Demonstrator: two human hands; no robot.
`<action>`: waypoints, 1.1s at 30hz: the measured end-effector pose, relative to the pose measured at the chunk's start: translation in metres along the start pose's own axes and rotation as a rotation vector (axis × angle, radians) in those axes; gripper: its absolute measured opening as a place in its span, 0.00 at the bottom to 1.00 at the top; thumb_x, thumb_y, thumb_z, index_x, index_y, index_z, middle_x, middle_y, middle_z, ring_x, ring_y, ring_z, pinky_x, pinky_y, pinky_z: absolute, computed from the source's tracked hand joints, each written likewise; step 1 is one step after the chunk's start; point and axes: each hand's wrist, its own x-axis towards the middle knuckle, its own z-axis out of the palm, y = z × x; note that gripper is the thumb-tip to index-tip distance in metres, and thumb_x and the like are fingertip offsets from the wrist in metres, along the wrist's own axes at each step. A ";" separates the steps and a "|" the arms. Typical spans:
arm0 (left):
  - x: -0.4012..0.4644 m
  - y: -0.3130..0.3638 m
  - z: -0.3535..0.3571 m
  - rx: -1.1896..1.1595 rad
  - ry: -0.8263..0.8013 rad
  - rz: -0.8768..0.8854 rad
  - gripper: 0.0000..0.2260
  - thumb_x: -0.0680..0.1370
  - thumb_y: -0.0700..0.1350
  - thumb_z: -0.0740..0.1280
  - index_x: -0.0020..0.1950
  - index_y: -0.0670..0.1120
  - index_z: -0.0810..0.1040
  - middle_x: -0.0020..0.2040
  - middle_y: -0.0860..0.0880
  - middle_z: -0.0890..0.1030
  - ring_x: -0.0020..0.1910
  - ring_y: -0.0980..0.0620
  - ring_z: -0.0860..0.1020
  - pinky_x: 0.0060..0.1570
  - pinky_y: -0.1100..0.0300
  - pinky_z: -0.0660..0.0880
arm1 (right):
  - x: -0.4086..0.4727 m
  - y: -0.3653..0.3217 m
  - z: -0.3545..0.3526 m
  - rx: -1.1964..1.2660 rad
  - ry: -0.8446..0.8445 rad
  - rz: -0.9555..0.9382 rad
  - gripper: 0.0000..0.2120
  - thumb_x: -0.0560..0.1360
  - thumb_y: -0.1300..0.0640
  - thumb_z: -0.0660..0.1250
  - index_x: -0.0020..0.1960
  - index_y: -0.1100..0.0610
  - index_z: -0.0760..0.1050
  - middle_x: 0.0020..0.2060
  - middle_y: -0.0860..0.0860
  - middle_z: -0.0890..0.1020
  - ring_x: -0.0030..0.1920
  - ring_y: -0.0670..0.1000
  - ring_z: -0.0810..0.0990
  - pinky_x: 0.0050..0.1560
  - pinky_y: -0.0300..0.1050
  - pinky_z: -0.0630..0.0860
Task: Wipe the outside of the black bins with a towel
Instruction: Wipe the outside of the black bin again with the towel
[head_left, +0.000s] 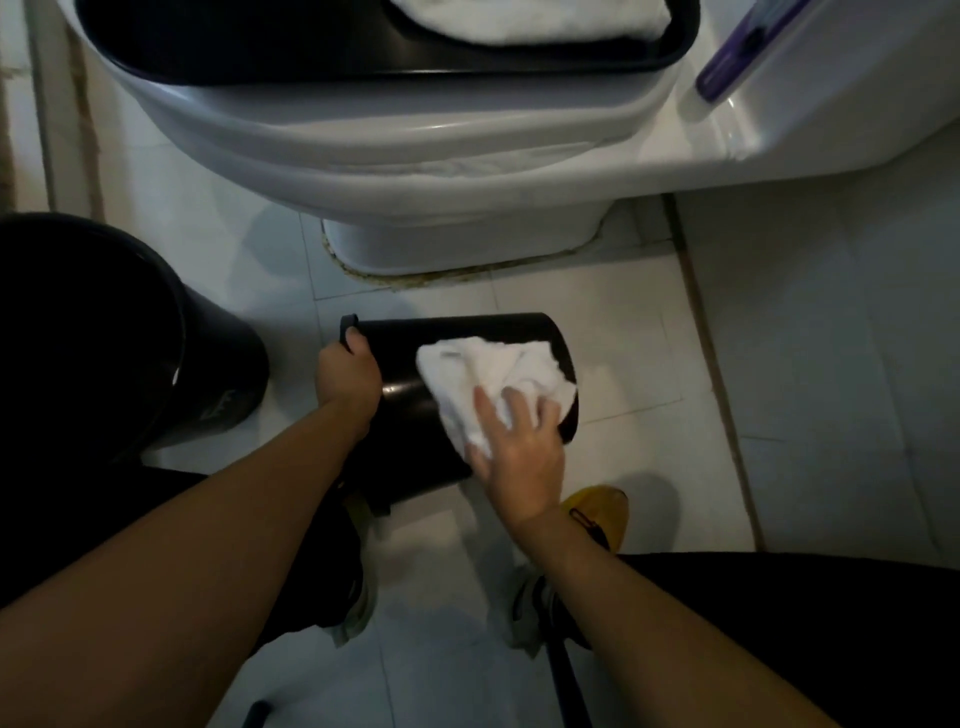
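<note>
Black small bin (410, 415) is in the middle of the view, tipped on its side above the white tiled floor (649, 364), just in front of the base of the toilet (467, 244). Its open rim points to the left and its bottom points to the right. The left hand (348, 382) grasps the rim, with the fingers curled over the edge. The right hand (519, 449) lies on a white towel (493, 384) with straight, spread fingers and presses it flat against the outer side of the bin, near the bottom end. The towel is crumpled and covers the upper right part of the bin wall.

At the left stands a larger black bin (104, 332), upright on the floor, well apart from the small one. On the closed toilet lid, far in the scene, rests a black tray (260, 47) with a folded white cloth (530, 21) in it. Near the right forearm a yellow shoe (602, 512) is on the floor.
</note>
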 end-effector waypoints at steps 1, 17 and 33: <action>0.001 -0.001 0.001 0.009 0.003 0.005 0.23 0.84 0.49 0.51 0.57 0.32 0.76 0.53 0.35 0.79 0.52 0.39 0.78 0.46 0.56 0.69 | -0.005 -0.005 0.003 0.006 0.003 -0.047 0.24 0.73 0.47 0.65 0.67 0.54 0.77 0.57 0.58 0.79 0.52 0.62 0.69 0.40 0.51 0.76; -0.018 0.001 -0.005 -0.048 -0.019 0.025 0.22 0.84 0.49 0.51 0.55 0.33 0.76 0.44 0.41 0.74 0.45 0.43 0.75 0.45 0.56 0.70 | 0.079 0.050 -0.033 0.100 -0.193 0.345 0.20 0.74 0.45 0.67 0.63 0.51 0.76 0.63 0.50 0.69 0.63 0.55 0.63 0.52 0.48 0.76; -0.084 0.009 -0.023 -0.226 -0.325 -0.005 0.15 0.83 0.47 0.51 0.51 0.41 0.73 0.48 0.38 0.77 0.50 0.39 0.77 0.54 0.50 0.73 | 0.067 0.053 -0.222 0.495 -0.255 0.245 0.12 0.70 0.48 0.74 0.52 0.49 0.83 0.51 0.47 0.72 0.57 0.55 0.73 0.57 0.49 0.73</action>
